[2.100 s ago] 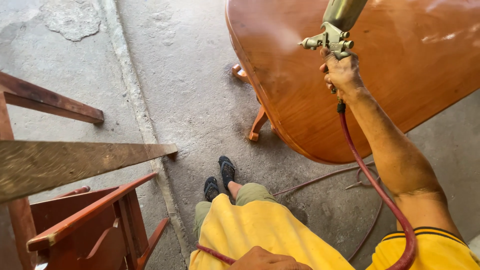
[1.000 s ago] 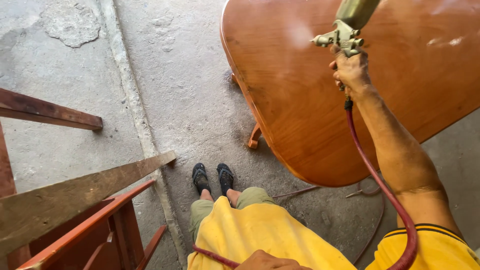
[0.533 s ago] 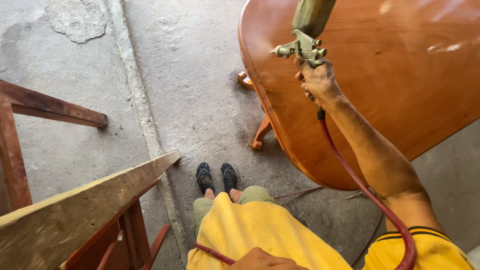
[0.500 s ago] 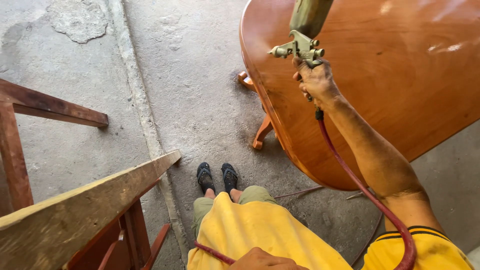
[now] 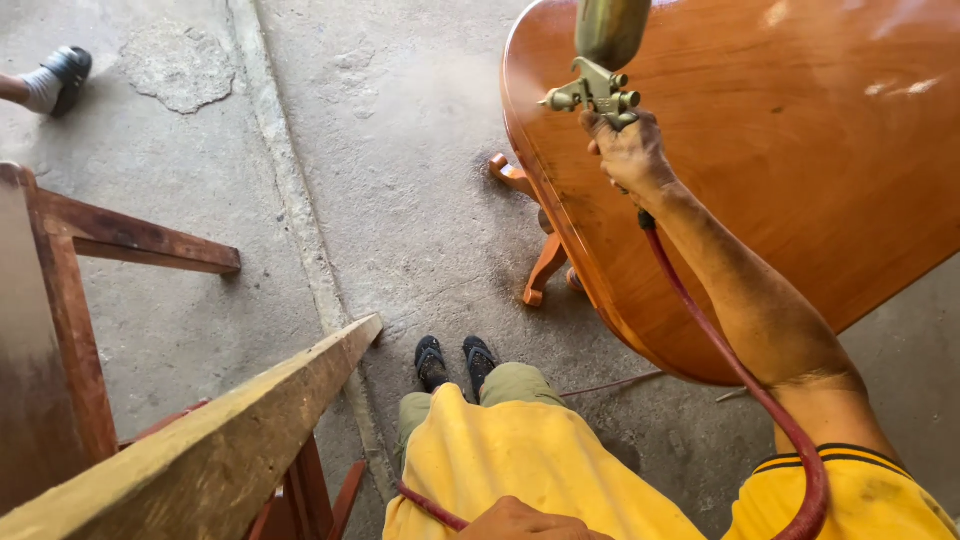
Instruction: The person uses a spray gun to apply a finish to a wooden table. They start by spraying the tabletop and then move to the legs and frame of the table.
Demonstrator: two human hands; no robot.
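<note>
My right hand (image 5: 630, 155) grips a metal spray gun (image 5: 597, 90) with a green cup on top, held over the left edge of a glossy orange-brown wooden tabletop (image 5: 800, 150). A red air hose (image 5: 740, 380) runs from the gun down along my forearm. My left hand (image 5: 525, 520) sits at the bottom edge against my yellow shirt, on the red hose (image 5: 430, 505) where it passes my waist. The fingers of that hand are mostly out of frame.
The table's curved wooden legs (image 5: 535, 270) stand on the concrete floor (image 5: 400, 180). A wooden frame with a pale plank (image 5: 200, 450) and dark red rails (image 5: 130, 240) fills the lower left. Another person's foot in a dark shoe (image 5: 60, 70) shows at top left.
My right hand swept the spray gun leftward to the tabletop's left edge. The view shifted, bringing the plank closer and the other person's foot into sight.
</note>
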